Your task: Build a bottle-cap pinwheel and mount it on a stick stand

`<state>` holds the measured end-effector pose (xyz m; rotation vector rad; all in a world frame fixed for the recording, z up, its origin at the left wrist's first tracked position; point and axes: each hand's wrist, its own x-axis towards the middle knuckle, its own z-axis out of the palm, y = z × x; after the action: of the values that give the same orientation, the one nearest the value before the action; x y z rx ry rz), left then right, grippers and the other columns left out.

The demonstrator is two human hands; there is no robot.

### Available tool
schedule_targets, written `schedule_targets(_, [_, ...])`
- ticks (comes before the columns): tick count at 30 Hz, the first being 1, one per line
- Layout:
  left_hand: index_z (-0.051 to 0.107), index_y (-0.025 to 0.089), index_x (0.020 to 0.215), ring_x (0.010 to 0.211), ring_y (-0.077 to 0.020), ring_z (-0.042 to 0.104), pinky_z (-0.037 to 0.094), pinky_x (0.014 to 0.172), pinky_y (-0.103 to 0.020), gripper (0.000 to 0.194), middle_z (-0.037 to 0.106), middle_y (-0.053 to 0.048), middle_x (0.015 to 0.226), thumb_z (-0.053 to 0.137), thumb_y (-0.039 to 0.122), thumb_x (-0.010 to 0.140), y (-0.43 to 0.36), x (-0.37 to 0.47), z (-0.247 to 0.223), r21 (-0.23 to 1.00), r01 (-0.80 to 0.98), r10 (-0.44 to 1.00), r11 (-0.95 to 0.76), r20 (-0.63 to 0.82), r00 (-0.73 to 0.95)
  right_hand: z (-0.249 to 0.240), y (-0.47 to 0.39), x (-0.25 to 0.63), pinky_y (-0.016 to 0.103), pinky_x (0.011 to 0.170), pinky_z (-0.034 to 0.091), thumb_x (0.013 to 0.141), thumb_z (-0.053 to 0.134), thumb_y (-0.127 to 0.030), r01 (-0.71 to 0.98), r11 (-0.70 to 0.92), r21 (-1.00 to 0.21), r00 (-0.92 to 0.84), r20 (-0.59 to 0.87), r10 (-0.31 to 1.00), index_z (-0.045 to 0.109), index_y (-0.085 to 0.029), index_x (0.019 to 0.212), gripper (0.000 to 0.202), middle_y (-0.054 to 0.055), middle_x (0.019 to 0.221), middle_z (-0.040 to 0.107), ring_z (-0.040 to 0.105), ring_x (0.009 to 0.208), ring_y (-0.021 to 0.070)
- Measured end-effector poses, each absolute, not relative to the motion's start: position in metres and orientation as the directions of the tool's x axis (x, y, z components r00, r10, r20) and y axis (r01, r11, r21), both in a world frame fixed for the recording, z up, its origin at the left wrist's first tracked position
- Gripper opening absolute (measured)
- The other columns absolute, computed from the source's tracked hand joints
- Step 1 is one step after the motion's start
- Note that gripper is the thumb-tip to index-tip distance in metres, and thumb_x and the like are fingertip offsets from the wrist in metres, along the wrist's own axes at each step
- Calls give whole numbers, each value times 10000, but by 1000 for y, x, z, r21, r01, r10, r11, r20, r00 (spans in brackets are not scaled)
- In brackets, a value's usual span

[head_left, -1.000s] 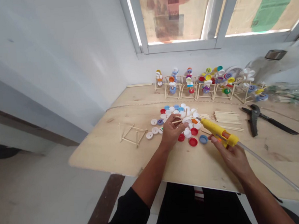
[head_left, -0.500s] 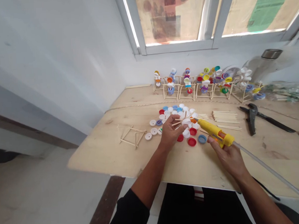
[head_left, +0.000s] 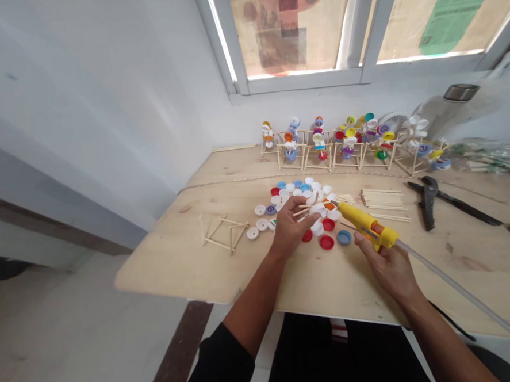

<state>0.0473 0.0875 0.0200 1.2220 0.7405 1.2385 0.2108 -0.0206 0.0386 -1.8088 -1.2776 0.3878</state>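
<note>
Glue gun (head_left: 363, 220) gripped in right hand (head_left: 391, 266), pointed at stick-and-cap piece (head_left: 318, 208) pinched in left hand (head_left: 290, 227). Loose caps (head_left: 327, 242) crowded around; pliers (head_left: 429, 203) laid to the right; models (head_left: 318, 138) ranked behind. Window paper (head_left: 283, 48) print too blurred to be read.

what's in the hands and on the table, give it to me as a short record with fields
left hand: holding a stick-and-cap piece
right hand: gripping a yellow glue gun, nozzle close to the piece
glue rod: long, sticking out behind the gun
loose caps: mostly white, some red and blue, around the left hand
stick frame: left of the caps
cut sticks: stacked right of the caps
pliers: right of the sticks
back row: stick frames bearing coloured caps
</note>
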Motion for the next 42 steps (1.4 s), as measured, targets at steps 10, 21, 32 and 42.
schedule_targets(10, [552, 202, 882, 742, -159, 649, 526, 715, -300, 467, 658, 5, 788, 845, 355, 551, 87, 47, 22, 951, -291, 955, -105, 178, 239, 37, -22, 213, 316, 710, 526, 774, 495, -601, 619, -141, -773, 439, 192, 877, 718, -170, 765, 485, 85, 741, 725, 686, 792, 269])
schedule_targets(21, [558, 204, 877, 723, -164, 649, 523, 706, -307, 472, 656, 9, 763, 854, 345, 537, 86, 47, 23, 951, -296, 959, -86, 160, 234, 36, -21, 215, 319, 622, 510, 784, 490, -609, 632, -184, -753, 461, 174, 870, 706, -172, 748, 489, 89, 736, 727, 686, 764, 275])
schedule_targets(32, [560, 202, 892, 754, -174, 671, 528, 730, -310, 482, 665, 10, 757, 854, 347, 537, 86, 48, 22, 943, -326, 963, -63, 144, 229, 37, -21, 216, 347, 688, 519, 755, 474, -638, 629, -206, -749, 473, 159, 866, 699, -174, 708, 517, 105, 746, 718, 677, 789, 283])
schedule_targets(42, [555, 202, 879, 668, -132, 630, 510, 665, -271, 486, 643, 29, 712, 852, 341, 522, 87, 48, 25, 922, -387, 975, -25, 109, 196, 38, -21, 222, 374, 797, 525, 758, 503, -637, 622, -177, -763, 450, 164, 878, 710, -188, 726, 495, 97, 836, 735, 680, 873, 288])
